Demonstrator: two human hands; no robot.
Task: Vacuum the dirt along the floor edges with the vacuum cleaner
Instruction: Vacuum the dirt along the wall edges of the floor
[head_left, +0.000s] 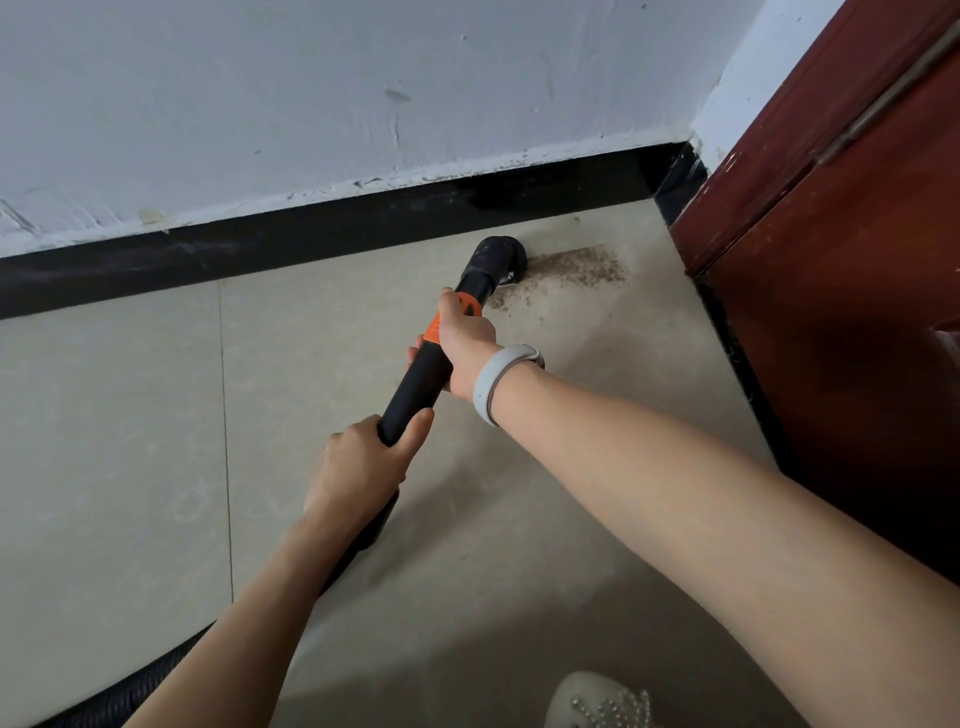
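Nozzle: the vacuum nozzle (501, 258) sits on the floor tile (130, 441), just short of the black skirting board (311, 228), its right edge touching the dirt.
Dirt patch: brown grit (569, 267) lies right of the nozzle, between it and the red-brown door (831, 234), near the skirting board.
Wand: the black vacuum wand (423, 382) with an orange collar (434, 327) slopes back from the nozzle toward the person.
Right hand: the right hand (467, 348), fingers wrapped round the wand at the collar; a grey wristband (498, 382) behind it.
Left hand: the left hand (363, 462), fingers closed round the wand's lower end.
Hose: a ribbed black hose (104, 701) trails away from the wand, far from the skirting board.
Risk: judged likely that a fast sweep scatters grit toward the door; a lifted nozzle would leave residue against the skirting board.
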